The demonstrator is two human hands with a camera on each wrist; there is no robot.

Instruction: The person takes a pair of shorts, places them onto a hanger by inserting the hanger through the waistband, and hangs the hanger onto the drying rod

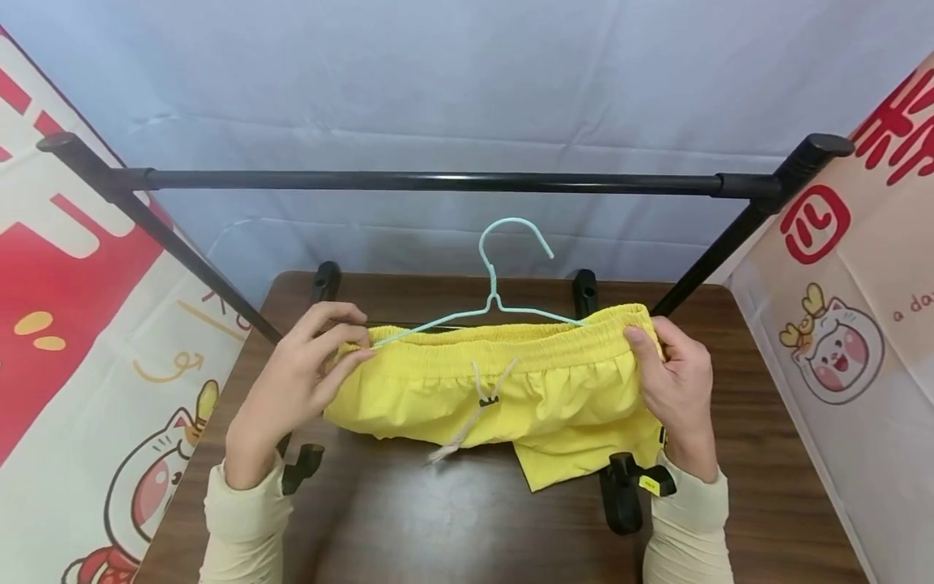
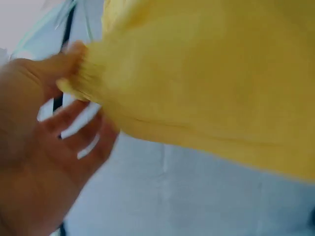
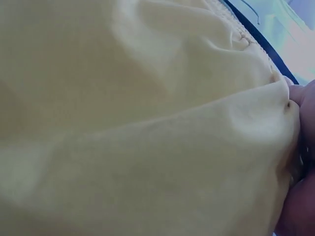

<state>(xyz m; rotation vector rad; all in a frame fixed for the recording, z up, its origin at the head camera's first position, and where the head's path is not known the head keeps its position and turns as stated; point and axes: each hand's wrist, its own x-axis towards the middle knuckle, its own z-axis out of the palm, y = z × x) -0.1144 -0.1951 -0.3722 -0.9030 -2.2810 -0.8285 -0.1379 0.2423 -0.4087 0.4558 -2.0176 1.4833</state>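
Note:
Yellow shorts with an elastic waistband and a pale drawstring are stretched between the two hands. A light-blue wire hanger stands up out of the waistband, its hook uppermost and its lower part hidden inside the shorts. At the waistband's left end, beside the hanger's arm, the left hand pinches the fabric; the left wrist view shows thumb and index finger on the gathered edge. The right hand grips the waistband's right end, thumb in front and fingers behind. Yellow cloth fills most of the right wrist view.
A black rack bar runs across behind the hanger, borne by slanted posts at left and right. Below lies a brown wooden table with the rack's black feet on it. Printed cloth panels flank both sides, and a pale sheet hangs behind.

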